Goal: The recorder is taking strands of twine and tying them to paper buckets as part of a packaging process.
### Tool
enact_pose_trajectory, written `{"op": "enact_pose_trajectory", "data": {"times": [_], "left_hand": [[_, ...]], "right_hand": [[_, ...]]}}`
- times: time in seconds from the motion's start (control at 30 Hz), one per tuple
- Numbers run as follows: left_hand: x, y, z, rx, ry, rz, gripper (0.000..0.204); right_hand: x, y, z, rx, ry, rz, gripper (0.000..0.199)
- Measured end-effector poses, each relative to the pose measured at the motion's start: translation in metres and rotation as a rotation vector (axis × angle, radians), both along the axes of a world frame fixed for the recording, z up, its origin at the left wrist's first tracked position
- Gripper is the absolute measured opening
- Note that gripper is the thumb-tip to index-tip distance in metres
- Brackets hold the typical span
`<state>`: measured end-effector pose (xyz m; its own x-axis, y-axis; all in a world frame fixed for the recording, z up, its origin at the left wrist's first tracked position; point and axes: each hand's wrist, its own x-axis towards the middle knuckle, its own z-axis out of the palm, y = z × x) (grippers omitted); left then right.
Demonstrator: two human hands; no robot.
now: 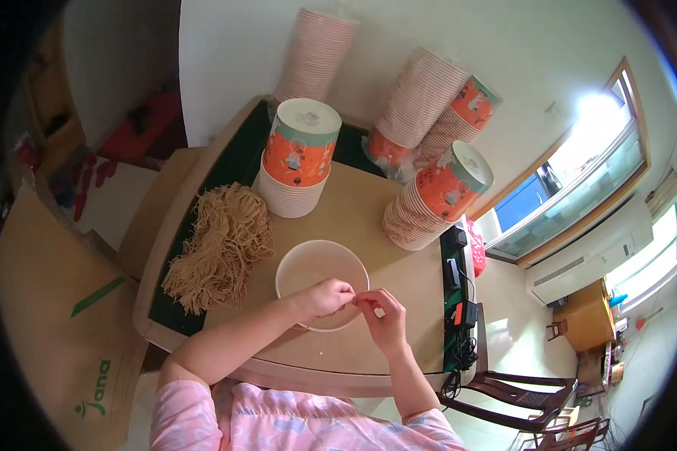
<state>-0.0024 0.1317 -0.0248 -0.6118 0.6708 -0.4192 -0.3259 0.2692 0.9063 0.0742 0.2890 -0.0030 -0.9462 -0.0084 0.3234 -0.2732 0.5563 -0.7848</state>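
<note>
A white round paper tub [308, 259] stands mouth up on the table in front of me. Over its near right rim, my left hand [329, 298] and my right hand [384, 314] meet fingertip to fingertip. Both are closed in a pinch; whatever lies between the fingers is too small to make out. Left of the tub lies a loose heap of beige string [222, 244]. Behind it rises an upside-down stack of orange and green printed paper tubs [301, 154]. A similar stack [447, 188] stands to the right.
Tall plastic-wrapped stacks of tubs [417, 98] lean at the wall. Black power adapters and cables [465, 314] lie along the table's right edge. A cardboard box [68, 316] stands at the left, a dark wooden chair [519, 395] at the right.
</note>
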Motion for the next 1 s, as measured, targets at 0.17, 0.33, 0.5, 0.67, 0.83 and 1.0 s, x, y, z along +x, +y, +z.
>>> {"op": "enact_pose_trajectory", "data": {"times": [0.17, 0.33, 0.5, 0.67, 0.83, 1.0], "left_hand": [[0.002, -0.002, 0.01, 0.122, -0.252, 0.054, 0.026], [-0.001, 0.001, 0.007, 0.134, -0.352, 0.005, 0.027], [-0.007, 0.004, 0.004, 0.119, -0.467, -0.07, 0.029], [-0.007, 0.001, 0.005, 0.141, -0.498, -0.07, 0.031], [-0.003, 0.002, 0.005, 0.145, -0.519, -0.065, 0.028], [-0.006, 0.005, -0.005, 0.125, -0.438, -0.088, 0.022]], "right_hand": [[0.007, -0.003, 0.003, -0.067, 0.083, -0.052, 0.009], [0.012, -0.003, 0.001, 0.113, 0.12, 0.033, 0.012], [0.013, -0.002, -0.002, 0.158, 0.14, 0.034, 0.012], [0.013, -0.003, -0.007, 0.133, 0.255, 0.027, 0.013], [0.015, -0.003, -0.008, 0.175, 0.261, 0.063, 0.016], [0.015, -0.003, -0.009, 0.171, 0.264, 0.058, 0.016]]}}
